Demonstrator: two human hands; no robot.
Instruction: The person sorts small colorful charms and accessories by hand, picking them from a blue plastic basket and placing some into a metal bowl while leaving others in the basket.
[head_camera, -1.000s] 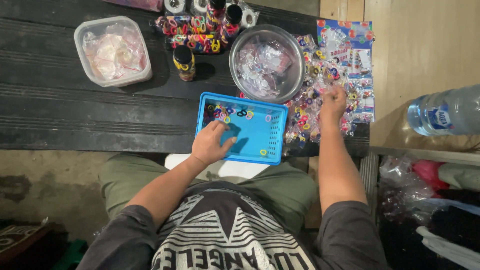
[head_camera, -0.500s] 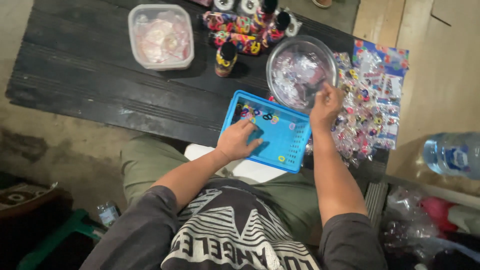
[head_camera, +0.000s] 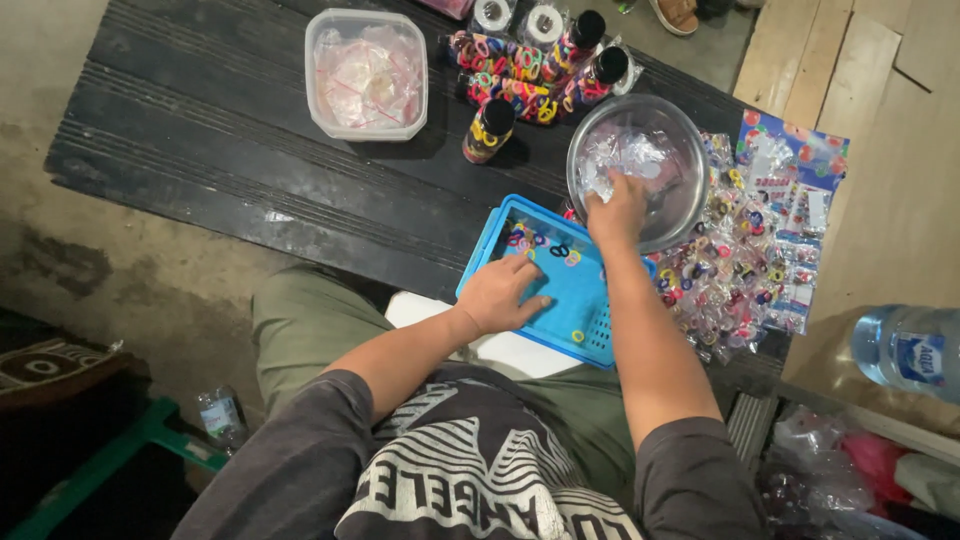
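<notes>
My left hand (head_camera: 503, 294) rests flat in a blue plastic tray (head_camera: 590, 335), fingers spread, touching the tray floor near several small coloured rubber rings (head_camera: 545, 245). My right hand (head_camera: 617, 208) reaches into a round metal bowl (head_camera: 678, 216) that holds small clear plastic bags (head_camera: 620, 152); its fingers are curled among the bags, and I cannot tell whether they grip one. Both tray and bowl sit on a dark wooden bench (head_camera: 230, 150) in front of my lap.
A clear lidded tub (head_camera: 366, 74) of plastic bags stands at the back. Dark bottles wrapped in coloured bands (head_camera: 520, 85) cluster behind the bowl. Packed bags of rings (head_camera: 745, 270) lie right of the tray. A water bottle (head_camera: 910, 350) lies far right.
My right hand moved left from the pile of packed bags into the metal bowl. The view shifted, so the bench now appears further right. My left hand stayed in the tray.
</notes>
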